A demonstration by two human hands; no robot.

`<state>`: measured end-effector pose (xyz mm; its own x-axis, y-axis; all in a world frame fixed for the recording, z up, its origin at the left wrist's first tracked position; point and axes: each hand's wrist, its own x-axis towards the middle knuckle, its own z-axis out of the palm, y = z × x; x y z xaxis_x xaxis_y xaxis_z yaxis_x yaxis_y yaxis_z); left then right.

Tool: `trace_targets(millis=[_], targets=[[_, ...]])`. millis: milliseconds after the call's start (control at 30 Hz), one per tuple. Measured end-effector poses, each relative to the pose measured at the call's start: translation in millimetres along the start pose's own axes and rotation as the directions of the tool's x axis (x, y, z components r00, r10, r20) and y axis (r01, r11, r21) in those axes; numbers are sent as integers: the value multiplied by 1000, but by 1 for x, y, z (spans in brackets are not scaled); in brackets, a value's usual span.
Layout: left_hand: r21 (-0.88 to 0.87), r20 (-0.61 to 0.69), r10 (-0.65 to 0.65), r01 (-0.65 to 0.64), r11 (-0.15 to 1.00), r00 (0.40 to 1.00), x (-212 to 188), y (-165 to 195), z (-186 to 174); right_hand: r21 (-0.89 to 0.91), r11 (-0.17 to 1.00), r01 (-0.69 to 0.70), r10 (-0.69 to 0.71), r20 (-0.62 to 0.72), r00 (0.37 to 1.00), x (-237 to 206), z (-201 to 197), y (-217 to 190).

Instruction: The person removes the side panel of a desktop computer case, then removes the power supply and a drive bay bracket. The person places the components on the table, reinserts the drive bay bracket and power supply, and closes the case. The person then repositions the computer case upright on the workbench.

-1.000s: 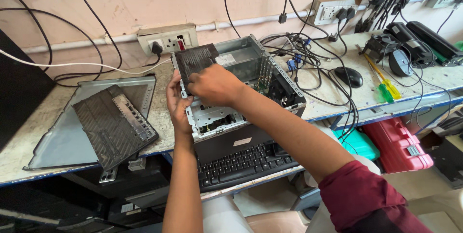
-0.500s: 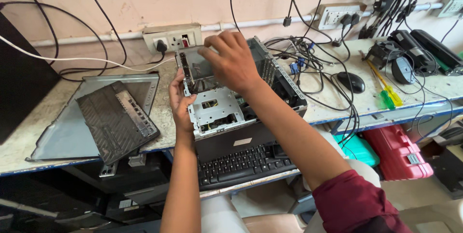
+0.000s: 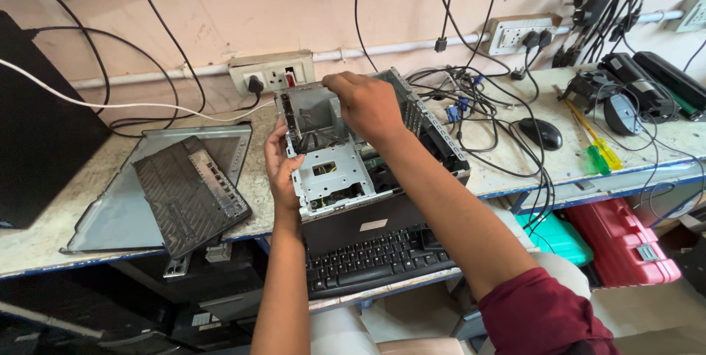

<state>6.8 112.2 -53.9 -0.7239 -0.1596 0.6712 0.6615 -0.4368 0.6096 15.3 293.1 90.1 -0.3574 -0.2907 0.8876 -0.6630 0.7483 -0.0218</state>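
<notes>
Head view: left hand [image 3: 282,166] clamps left wall of open grey metal computer case [image 3: 334,171], steadying it; right hand [image 3: 365,105] pinches part at case's top rear.

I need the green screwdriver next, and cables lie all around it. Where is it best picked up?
Take the green screwdriver by its thick handle, coming from above and the bench's front edge. The handle points toward that edge and lies bare beside the yellow screwdriver, while its thin shaft runs back toward the cables.
</notes>
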Motion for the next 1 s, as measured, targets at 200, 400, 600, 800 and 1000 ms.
trace_targets(millis=[200,400,600,800,1000], targets=[[-26,-26,-40,39,999,999,-3,8,5,79,997,-21,21,-1,1000,2,5,0],[-32,-26,-9,8,999,1000,-2,10,6,120,993,9,-13,32,999,2,3,-1],[-20,-30,-10,9,1000,999,-3,9,5,177,984,-21,20,8,1000,2,5,-2],[-30,-29,-25,24,999,999,-2,9,4,216,975,-61,63,-1,998,2,9,-1],[-53,-31,-11,9,999,999,-4,6,4,104,994,24,-31,67,997,-1,6,3]])
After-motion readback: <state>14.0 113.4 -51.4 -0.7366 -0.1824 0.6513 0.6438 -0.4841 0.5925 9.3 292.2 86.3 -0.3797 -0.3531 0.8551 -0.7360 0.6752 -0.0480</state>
